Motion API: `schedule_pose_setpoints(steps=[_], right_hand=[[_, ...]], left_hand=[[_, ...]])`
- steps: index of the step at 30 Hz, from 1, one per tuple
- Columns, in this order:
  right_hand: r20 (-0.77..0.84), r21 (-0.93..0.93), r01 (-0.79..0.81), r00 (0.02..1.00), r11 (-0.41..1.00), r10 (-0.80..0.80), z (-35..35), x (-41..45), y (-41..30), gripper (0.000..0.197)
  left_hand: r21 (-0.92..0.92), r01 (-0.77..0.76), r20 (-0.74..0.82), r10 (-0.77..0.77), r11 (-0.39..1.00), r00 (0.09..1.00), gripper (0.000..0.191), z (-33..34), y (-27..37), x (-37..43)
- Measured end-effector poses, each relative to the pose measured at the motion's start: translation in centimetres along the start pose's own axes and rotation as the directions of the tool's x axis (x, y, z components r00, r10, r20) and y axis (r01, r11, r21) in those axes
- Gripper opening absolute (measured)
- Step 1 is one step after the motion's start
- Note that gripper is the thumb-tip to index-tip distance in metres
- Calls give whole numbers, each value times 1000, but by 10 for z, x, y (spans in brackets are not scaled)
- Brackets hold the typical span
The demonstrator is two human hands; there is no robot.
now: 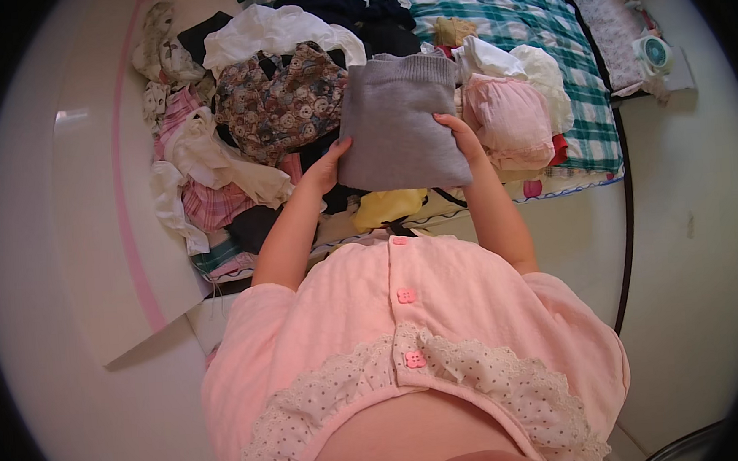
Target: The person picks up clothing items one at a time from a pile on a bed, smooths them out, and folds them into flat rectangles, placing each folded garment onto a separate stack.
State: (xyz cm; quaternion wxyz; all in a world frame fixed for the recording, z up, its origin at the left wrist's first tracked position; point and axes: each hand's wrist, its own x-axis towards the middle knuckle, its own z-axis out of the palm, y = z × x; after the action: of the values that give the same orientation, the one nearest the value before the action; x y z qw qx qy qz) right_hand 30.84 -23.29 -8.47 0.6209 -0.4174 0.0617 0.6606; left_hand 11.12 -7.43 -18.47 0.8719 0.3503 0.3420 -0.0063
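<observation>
A folded grey knit garment (400, 124) with a ribbed band at its far edge is held up over the bed. My left hand (330, 163) grips its left side, and my right hand (461, 137) grips the right side, thumbs on top and the other fingers hidden beneath. Left of it lies a brown garment with a printed animal pattern (279, 103). A folded pink garment (508, 117) rests to the right, near white clothes (491, 58). Below the grey garment's near edge a yellow cloth (390, 208) shows.
Loose clothes are heaped on the left, among them a white garment (281, 30) and a pink plaid piece (218, 205). A green-and-white checked sheet (494, 1) covers the bed. A white panel with a pink stripe (126, 182) borders the left side. A small fan (654, 54) stands far right.
</observation>
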Motion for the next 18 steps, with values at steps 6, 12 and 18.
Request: schedule_pose_setpoints(steps=[6, 12, 18], right_hand=[[19, 53, -118, 993, 992, 117, -41, 15, -7, 32], [-89, -309, -177, 984, 935, 156, -159, 94, 20, 21], [-443, -450, -381, 881, 808, 169, -215, 141, 91, 20]], left_hand=[[-375, 112, 122, -71, 920, 990, 60, -8, -21, 5], [-308, 25, -98, -58, 951, 993, 41, -3, -3, -7], [-21, -238, -327, 218, 971, 919, 46, 7, 12, -36]])
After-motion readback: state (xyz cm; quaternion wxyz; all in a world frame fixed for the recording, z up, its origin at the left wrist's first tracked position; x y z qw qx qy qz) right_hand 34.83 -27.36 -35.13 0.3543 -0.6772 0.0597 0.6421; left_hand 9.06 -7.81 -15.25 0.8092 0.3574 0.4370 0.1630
